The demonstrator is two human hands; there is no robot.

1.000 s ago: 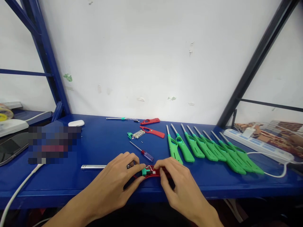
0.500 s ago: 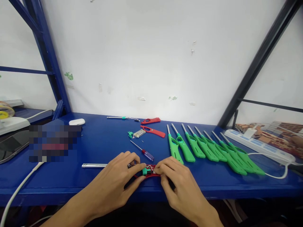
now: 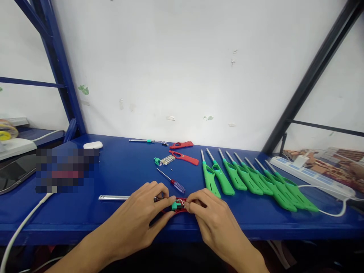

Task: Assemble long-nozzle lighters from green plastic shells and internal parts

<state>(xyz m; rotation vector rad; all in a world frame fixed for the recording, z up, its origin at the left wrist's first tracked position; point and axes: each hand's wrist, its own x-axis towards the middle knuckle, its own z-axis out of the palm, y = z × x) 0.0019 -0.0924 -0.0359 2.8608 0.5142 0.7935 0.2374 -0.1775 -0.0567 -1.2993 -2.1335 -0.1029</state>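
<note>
A red lighter shell (image 3: pixel 181 200) lies opened at the table's front edge, with a green part (image 3: pixel 174 206), a black part and thin white wire inside. My left hand (image 3: pixel 145 212) grips the shell's left end between thumb and fingers. From under that hand a silver metal tube (image 3: pixel 113 198) sticks out to the left. My right hand (image 3: pixel 214 218) pinches at the white wire at the shell's right end; its fingertips partly hide the wire. Beyond the hands lies a screwdriver (image 3: pixel 178 186) with a clear purple handle.
Several green lighters (image 3: pixel 226 182) lie in a row on the right of the blue table (image 3: pixel 119 167). Red shell halves (image 3: pixel 186 158), a loose green part (image 3: pixel 157 161) and another metal tube (image 3: pixel 139 141) lie at the back. A power strip (image 3: pixel 313 176) stands far right.
My right hand's thumb and fingers have drawn closer together at the wire, with its lower fingers tucked in. My left hand keeps its hold on the shell.
</note>
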